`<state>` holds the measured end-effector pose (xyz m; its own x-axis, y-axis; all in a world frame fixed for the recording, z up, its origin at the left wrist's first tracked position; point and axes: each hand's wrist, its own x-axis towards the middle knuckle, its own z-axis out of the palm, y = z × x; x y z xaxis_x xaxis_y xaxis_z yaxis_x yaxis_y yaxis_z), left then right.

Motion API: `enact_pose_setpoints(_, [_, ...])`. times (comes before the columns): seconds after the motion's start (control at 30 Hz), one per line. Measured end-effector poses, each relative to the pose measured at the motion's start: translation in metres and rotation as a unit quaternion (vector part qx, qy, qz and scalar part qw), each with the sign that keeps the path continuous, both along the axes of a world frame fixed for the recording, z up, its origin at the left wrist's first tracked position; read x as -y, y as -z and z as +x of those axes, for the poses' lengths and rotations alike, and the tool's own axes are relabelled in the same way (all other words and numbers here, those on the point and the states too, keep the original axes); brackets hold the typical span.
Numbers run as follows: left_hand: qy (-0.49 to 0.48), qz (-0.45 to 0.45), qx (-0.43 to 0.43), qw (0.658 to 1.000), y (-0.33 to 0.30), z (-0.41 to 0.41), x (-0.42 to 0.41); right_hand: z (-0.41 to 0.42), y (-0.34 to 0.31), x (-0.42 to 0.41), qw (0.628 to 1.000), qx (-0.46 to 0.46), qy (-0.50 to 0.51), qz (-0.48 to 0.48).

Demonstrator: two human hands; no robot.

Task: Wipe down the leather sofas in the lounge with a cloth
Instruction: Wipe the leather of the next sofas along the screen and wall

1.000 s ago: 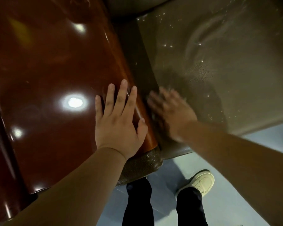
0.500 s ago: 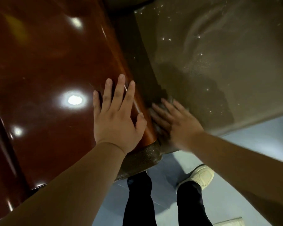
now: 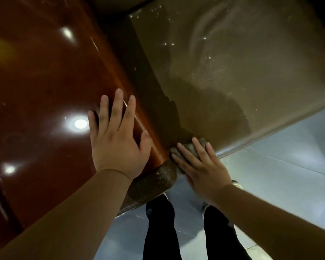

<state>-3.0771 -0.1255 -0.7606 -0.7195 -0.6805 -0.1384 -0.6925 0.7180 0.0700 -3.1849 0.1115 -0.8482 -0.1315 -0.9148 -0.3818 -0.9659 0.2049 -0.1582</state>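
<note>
Meanwhile the right hand (image 3: 201,166) pressed the cloth (image 3: 190,147) flat-fingered onto the sofa seat's (image 3: 242,72) front corner (leather damp-dark nearby). Left hand (image 3: 116,139) rested, fingers spread, on the glossy armrest (image 3: 45,81).

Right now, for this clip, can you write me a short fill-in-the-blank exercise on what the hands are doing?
1. The left hand lies flat on the glossy ____ armrest.
2. The right hand presses a ____ against the seat cushion.
3. The cloth sits at the cushion's ____ corner, next to the armrest.
4. Beneath the hands, the person's legs wear ____ trousers.

Missing words: brown; cloth; front; black
</note>
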Motion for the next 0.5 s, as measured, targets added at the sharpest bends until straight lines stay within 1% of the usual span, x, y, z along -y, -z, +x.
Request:
enact_pose_setpoints(0.03, [-0.001, -0.005, -0.001, 1.0, 0.001, 0.0, 0.001, -0.018, 0.004, 0.006, 1.0, -0.021, -0.009, -0.014])
enact_pose_setpoints(0.07, [0.001, -0.009, 0.001, 1.0, 0.002, 0.0, 0.002, -0.038, 0.008, 0.015, 0.998, -0.049, 0.024, -0.03])
enact_pose_setpoints(0.13, [0.002, -0.007, 0.0, 1.0, 0.001, 0.0, 0.002, -0.084, 0.011, 0.033, 0.981, -0.089, 0.168, -0.033])
enact_pose_setpoints(0.2, [0.001, -0.004, -0.001, 1.0, 0.0, -0.001, 0.002, -0.104, 0.007, 0.048, 0.947, -0.088, 0.309, -0.02])
enact_pose_setpoints(0.23, [0.001, -0.002, 0.002, 1.0, -0.001, -0.002, 0.001, -0.098, 0.002, 0.055, 0.937, -0.087, 0.337, -0.013])
enact_pose_setpoints(0.27, [0.001, -0.001, 0.004, 1.0, -0.001, -0.002, 0.001, -0.083, -0.001, 0.057, 0.943, -0.084, 0.32, -0.004])
enact_pose_setpoints(0.3, [0.0, 0.0, 0.004, 1.0, -0.002, -0.002, 0.0, -0.063, -0.003, 0.053, 0.962, -0.067, 0.264, 0.004])
enact_pose_setpoints(0.33, [-0.001, 0.0, 0.003, 1.0, -0.002, -0.001, 0.0, -0.041, -0.004, 0.045, 0.983, -0.043, 0.177, 0.006])
enact_pose_setpoints(0.37, [-0.002, 0.0, 0.004, 1.0, -0.002, 0.0, 0.0, -0.025, -0.005, 0.035, 0.996, -0.016, 0.083, 0.017])
enact_pose_setpoints(0.4, [-0.002, -0.002, 0.005, 1.0, -0.001, 0.0, 0.001, -0.024, -0.004, 0.028, 1.0, -0.003, -0.005, 0.023])
enact_pose_setpoints(0.43, [0.0, -0.006, 0.007, 1.0, -0.001, 0.001, 0.002, -0.037, -0.003, 0.03, 0.998, 0.002, -0.067, 0.02])
enact_pose_setpoints(0.47, [0.001, -0.012, 0.011, 1.0, 0.0, 0.001, 0.002, -0.055, 0.0, 0.038, 0.996, -0.005, -0.091, 0.001])
enact_pose_setpoints(0.5, [0.002, -0.017, 0.017, 1.0, 0.0, 0.001, 0.002, -0.074, 0.004, 0.049, 0.996, -0.018, -0.081, -0.019])
